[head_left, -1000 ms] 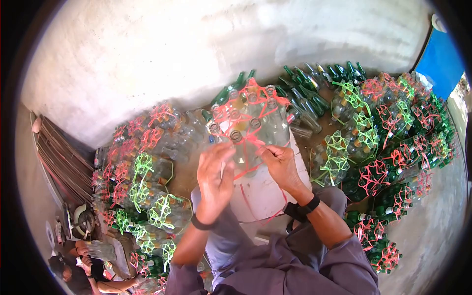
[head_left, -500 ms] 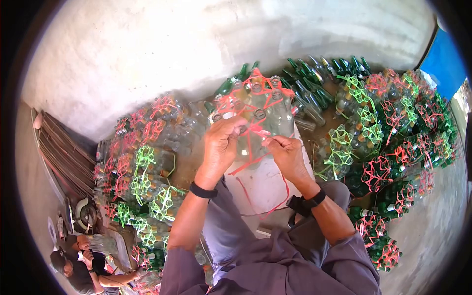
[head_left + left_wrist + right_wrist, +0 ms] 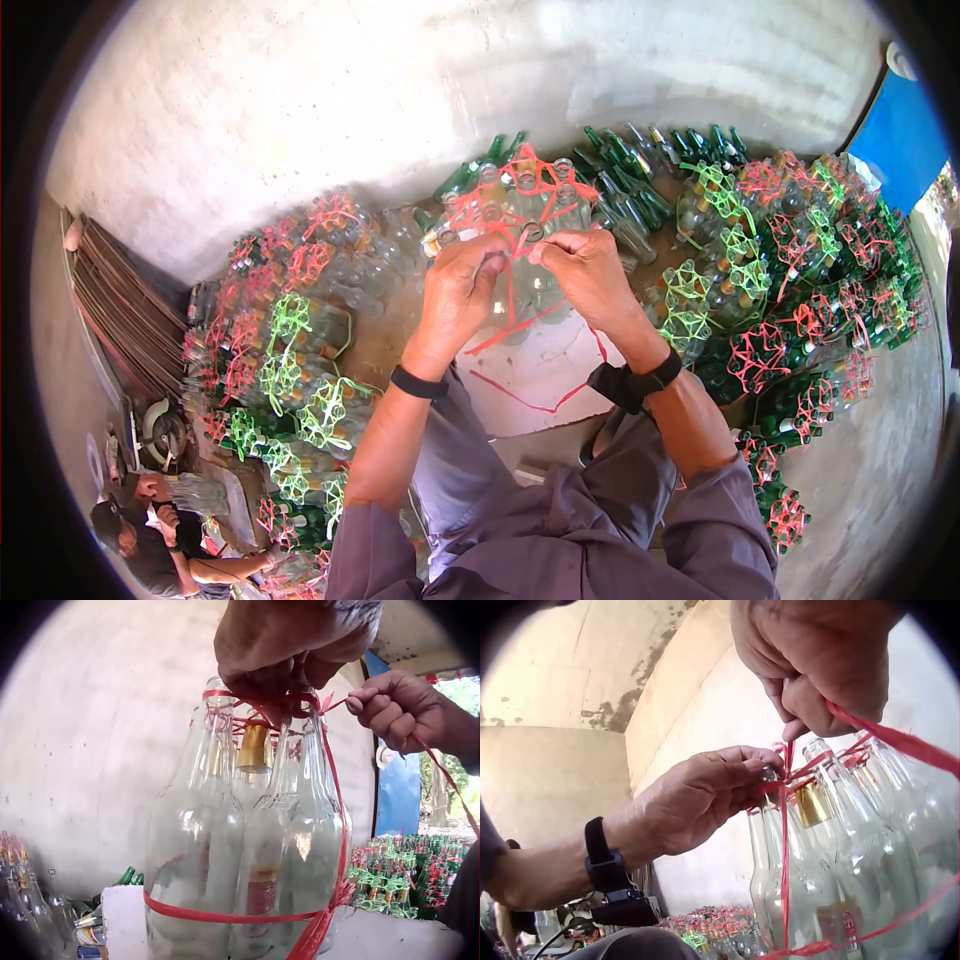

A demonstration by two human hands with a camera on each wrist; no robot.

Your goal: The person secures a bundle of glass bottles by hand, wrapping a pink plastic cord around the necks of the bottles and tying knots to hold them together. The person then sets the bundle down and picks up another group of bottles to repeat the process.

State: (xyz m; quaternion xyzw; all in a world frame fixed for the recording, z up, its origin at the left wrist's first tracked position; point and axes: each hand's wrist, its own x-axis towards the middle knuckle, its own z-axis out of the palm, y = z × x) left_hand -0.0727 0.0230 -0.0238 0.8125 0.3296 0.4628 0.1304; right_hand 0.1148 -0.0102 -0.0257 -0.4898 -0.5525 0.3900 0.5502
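A cluster of clear glass bottles stands upright in front of me, bound at the necks and round the bodies with red plastic twine. My left hand is at the near bottle necks; its thumb and fingers pinch the twine beside a bottle mouth. Close by on the right, my right hand pinches a strand just above the same knot. In the right wrist view a loose tail of twine runs out from under that hand's curled fingers. A gold-wrapped neck shows inside the cluster.
The cluster stands on a white block between my knees. Bundles tied in red and green crowd the left, more bundles the right. Loose green bottles lie along the wall. Another person sits at lower left.
My left hand has come down from above onto the bottle necks. The right hand has moved up and inward to meet it, and the loose twine over the block has shifted.
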